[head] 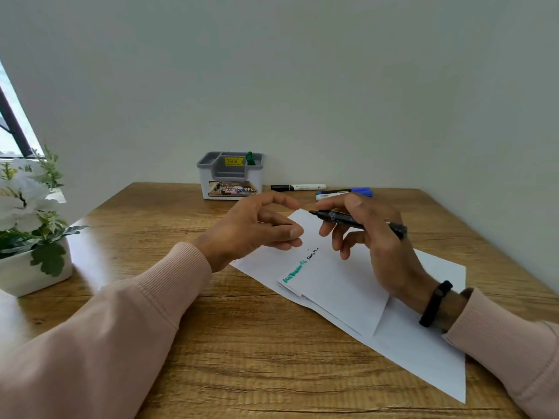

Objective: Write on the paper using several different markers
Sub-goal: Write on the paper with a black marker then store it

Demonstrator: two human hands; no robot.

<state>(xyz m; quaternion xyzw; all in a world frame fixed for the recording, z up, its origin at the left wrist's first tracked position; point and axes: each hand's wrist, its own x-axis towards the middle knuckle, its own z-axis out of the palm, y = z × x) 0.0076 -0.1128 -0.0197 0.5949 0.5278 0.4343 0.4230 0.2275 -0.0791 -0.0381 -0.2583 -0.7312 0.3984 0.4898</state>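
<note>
White paper [348, 285] lies folded on the wooden table [242, 343], with a green word and a small black word written near its upper edge. My right hand [369, 237] grips an uncapped black marker [341, 219], tip pointing left, held above the paper. My left hand [260, 225] hovers just left of the tip, fingers loosely curled and holding nothing I can see. At the back lie a white marker with a black cap [298, 187] and a blue marker [343, 193]. A green marker [250, 158] stands in the grey holder [230, 176].
A white pot of artificial flowers [30, 237] stands at the table's left edge. The wall runs close behind the holder and along the right side. A black band sits on my right wrist.
</note>
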